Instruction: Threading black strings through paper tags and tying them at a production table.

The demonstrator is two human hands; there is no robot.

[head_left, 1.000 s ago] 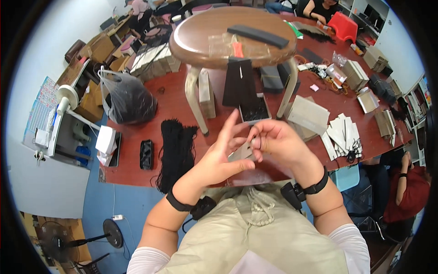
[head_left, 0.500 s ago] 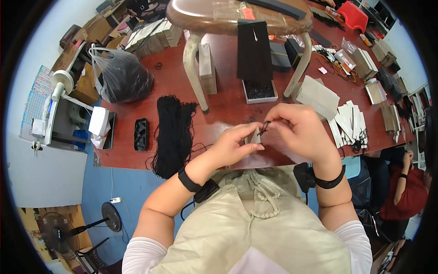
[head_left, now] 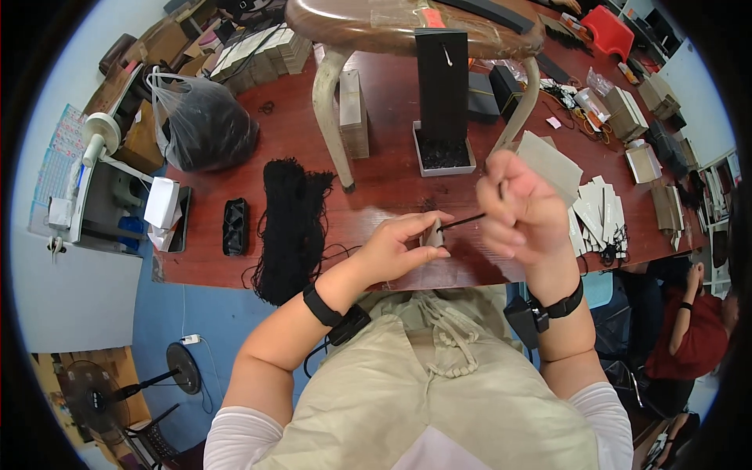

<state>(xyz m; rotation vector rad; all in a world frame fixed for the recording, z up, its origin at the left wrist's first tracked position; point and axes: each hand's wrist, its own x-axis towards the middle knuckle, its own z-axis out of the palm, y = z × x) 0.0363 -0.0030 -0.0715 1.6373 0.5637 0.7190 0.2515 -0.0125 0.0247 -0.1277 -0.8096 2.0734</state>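
Beyond the hands stretches a red-brown table, and on it, straight ahead of the grip, stands a wooden stool with a tall black card stand between its legs. Far to the left sits a dark plastic bag; nearer on that side lies a heap of black cords. Pale folded cards lie just right of the grip. Blue floor shows below the table edge. Closest, the left hand pinches a small pale tag, fingers closed on it, while the right hand, raised slightly, is fisted round a thin black cord running from the tag.
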